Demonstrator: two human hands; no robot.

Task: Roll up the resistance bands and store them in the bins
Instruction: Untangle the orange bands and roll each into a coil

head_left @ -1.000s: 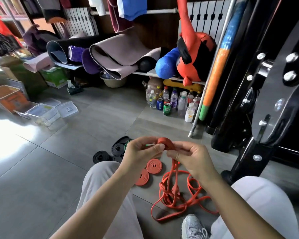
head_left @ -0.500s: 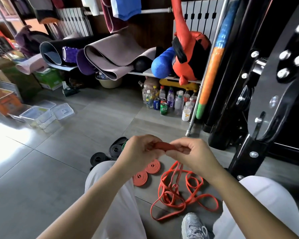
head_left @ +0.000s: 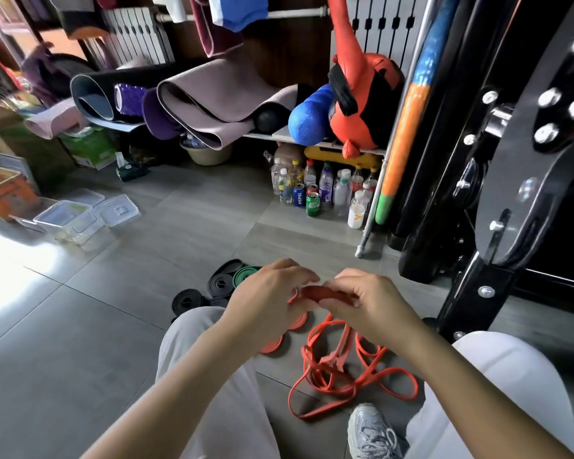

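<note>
Left hand [head_left: 265, 293], right hand [head_left: 368, 303] pinch flat orange band [head_left: 315, 292] (half-coiled); tail [head_left: 332, 389] tangled

Grey tiled floor [head_left: 113, 326] spreads under the grip [head_left: 325, 293]; sunlight glare [head_left: 10, 260] lies far left of it, a white radiator [head_left: 136, 34] stands well beyond.

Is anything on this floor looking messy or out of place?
Only the orange band: its loose length lies in a tangled heap on the floor, loops crossing, while the left hand and right hand hold its rolled end. The black rolls, green roll and orange rolls nearby are neatly coiled.
</note>
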